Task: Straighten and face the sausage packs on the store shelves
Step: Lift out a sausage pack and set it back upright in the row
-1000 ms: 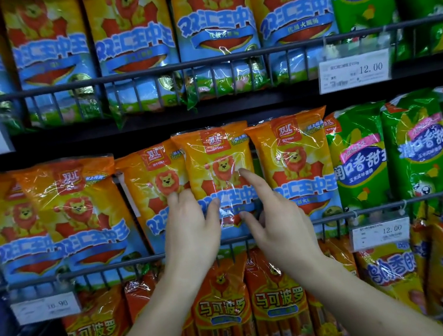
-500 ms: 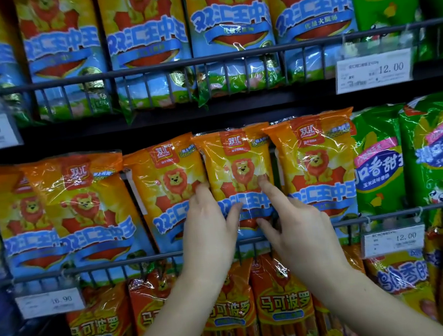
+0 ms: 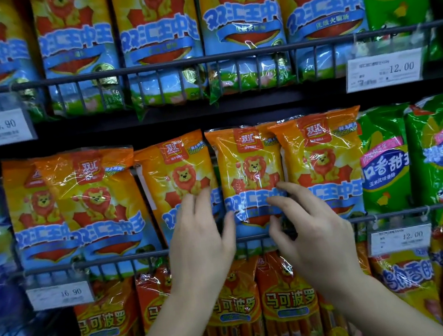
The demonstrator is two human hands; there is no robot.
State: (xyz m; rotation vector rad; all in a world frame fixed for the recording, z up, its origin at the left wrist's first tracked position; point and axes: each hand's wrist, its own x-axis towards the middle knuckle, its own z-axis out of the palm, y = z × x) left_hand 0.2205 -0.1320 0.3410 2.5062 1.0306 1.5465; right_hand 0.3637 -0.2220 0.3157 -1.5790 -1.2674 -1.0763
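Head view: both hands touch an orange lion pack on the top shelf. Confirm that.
Wrong shelf. The head view shows the left hand and right hand touching the orange lion pack on the middle shelf, not the top one.

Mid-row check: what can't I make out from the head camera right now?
Head view:
- Bottom of the orange lion-print plastic sausage pack: behind left hand, right hand and grey wire rail.
- Small print on white price tag: too small.
- Tops of top-shelf blue-and-yellow packs: cut by upper edge.

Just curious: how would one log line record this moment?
left hand: touches middle orange lion sausage pack left edge | right hand: grips its right edge | pack: near upright
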